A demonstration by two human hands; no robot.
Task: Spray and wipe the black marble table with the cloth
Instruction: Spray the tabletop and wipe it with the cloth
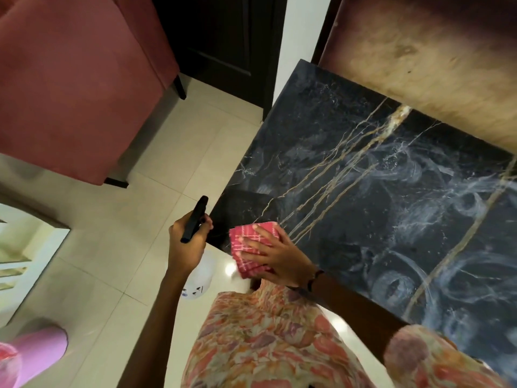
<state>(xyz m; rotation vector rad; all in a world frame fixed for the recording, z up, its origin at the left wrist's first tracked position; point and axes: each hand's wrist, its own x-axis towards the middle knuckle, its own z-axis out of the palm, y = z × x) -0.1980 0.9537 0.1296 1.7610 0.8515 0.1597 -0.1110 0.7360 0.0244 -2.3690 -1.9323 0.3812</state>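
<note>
The black marble table [363, 191] with gold veins fills the right half of the view, streaked with white swirls of wet smear. My right hand [275, 253] presses flat on a folded pink checked cloth [251, 247] at the table's near left corner. My left hand [187, 245] holds a spray bottle [197, 278] off the table's left edge, above the floor. Its black trigger head [194, 219] points up and away; the clear body hangs below my fist, partly hidden.
A red upholstered chair [72, 88] stands to the left on the cream tiled floor [126, 247]. A brownish chair back [433, 57] leans over the table's far edge. A dark door [223, 37] is behind. A pink object [36, 351] sits at bottom left.
</note>
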